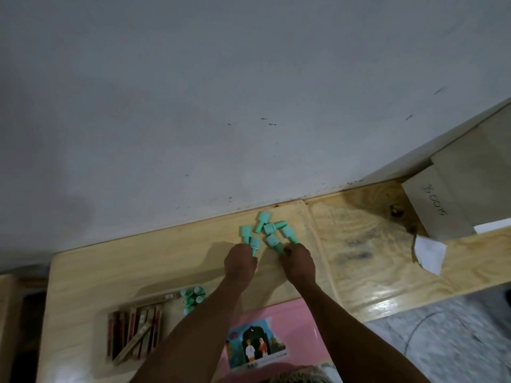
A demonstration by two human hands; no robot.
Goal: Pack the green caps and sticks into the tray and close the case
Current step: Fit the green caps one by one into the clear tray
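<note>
Green caps point(269, 228): head view; six loose on the wooden table point(138, 261) by the wall point(249, 106), just beyond both hands.
Axes: fanned out; wide ends mostly toward the wall, narrow ends toward the fingers; one lies crosswise.
Left hand point(240, 263): fingers curled, pinching one cap point(254, 244) by its narrow end.
Right hand point(300, 263): fingers curled at two caps' narrow ends; grip cannot be told.
Tray point(154, 297): beside the left forearm, holding sticks point(132, 330) and more caps.

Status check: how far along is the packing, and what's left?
Done: the sticks and several green caps sit in the tray. In hand: the left hand and right hand each grip one of the loose caps. Left: pack those loose caps, about six counting the held ones, then close the pink case.
</note>
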